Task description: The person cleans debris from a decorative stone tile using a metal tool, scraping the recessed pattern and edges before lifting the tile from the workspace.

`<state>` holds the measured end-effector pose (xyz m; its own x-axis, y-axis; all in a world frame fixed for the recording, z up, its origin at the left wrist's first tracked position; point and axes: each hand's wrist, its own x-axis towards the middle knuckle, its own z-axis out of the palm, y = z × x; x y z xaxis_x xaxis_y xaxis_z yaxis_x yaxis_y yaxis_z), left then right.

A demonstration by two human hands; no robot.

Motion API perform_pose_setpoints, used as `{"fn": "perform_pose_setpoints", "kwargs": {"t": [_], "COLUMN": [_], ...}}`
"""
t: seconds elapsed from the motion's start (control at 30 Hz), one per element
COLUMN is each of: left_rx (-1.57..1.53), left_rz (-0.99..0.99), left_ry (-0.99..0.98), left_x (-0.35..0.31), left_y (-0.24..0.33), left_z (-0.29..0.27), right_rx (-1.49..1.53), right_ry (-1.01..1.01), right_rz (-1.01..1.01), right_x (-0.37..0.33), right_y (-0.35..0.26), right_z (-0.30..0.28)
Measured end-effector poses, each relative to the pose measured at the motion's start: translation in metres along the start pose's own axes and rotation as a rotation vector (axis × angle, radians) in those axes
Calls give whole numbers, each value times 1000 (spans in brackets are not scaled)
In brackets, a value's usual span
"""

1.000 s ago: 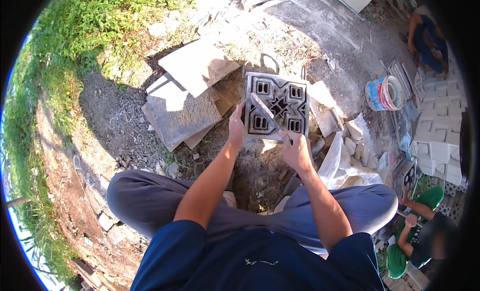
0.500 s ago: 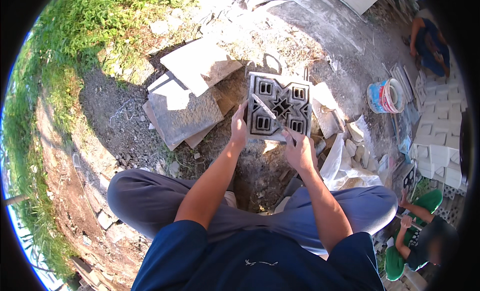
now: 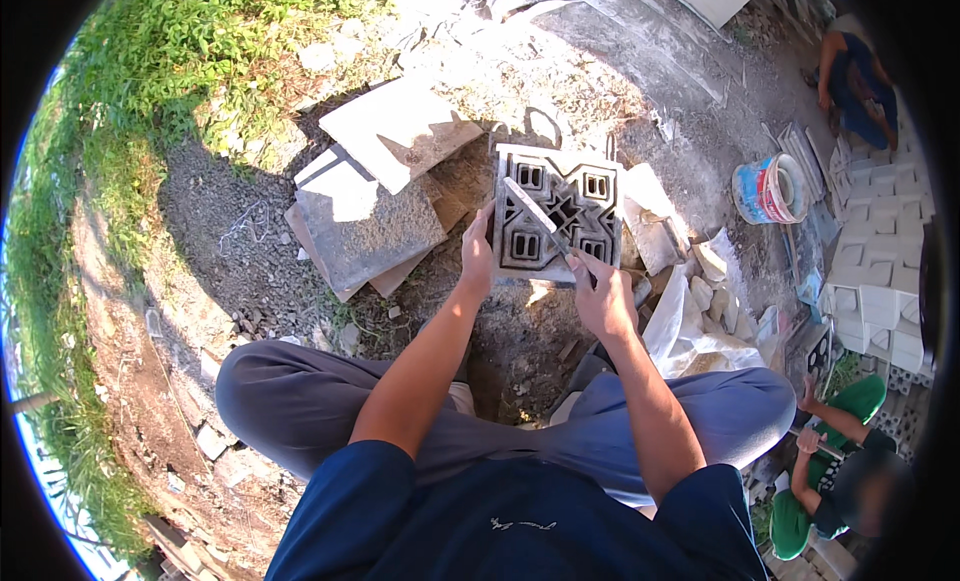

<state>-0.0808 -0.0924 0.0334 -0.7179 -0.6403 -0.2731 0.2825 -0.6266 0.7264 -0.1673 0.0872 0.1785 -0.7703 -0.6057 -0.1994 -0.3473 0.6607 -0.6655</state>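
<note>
Between hands: patterned block (image 3: 558, 213); left hand (image 3: 477, 256) grips edge, right hand (image 3: 601, 299) grips blade (image 3: 536, 217).

The patterned block (image 3: 556, 213) you hold looks like rough, matt grey concrete. Your blade (image 3: 535, 215) looks like dull metal. The slabs (image 3: 375, 221) beside you are coarse and dusty.

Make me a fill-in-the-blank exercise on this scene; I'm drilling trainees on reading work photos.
1. The left hand steadies the patterned block at its ____ edge.
2. The right hand holds a flat metal ____ laid across the block.
3. The bucket stands to the ____ of the block.
4. Grey stone slabs lie on the dirt to the block's ____.

Missing words: left; blade; right; left
</note>
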Motion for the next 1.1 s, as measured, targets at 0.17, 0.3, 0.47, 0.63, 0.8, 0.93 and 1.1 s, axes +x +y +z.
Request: {"fn": "perform_pose_setpoints", "kwargs": {"t": [0.17, 0.3, 0.47, 0.63, 0.8, 0.93, 1.1], "left_rx": [-34, -121, -146, 31, 433, 974, 1093], "left_rz": [-7, -84, -115, 16, 33, 185, 211], "left_ry": [7, 87, 77, 45, 149, 200, 255], "left_x": [-2, -3, 2, 1, 10, 8, 15], "left_y": [2, 4, -1, -4, -1, 6, 11], "left_z": [0, 15, 2, 0, 5, 29, 34], "right_rx": [-226, -52, -110, -108, 92, 142, 129], "right_ry": [-35, -13, -99, -144, 51, 231, 352], "right_rz": [75, 59, 32, 131, 102, 162, 242], "right_x": [1, -9, -13, -11, 3, 21, 35], "right_y": [-21, -18, -13, -24, 8, 38, 73], "right_z": [-5, -8, 0, -7, -8, -20, -31]}}
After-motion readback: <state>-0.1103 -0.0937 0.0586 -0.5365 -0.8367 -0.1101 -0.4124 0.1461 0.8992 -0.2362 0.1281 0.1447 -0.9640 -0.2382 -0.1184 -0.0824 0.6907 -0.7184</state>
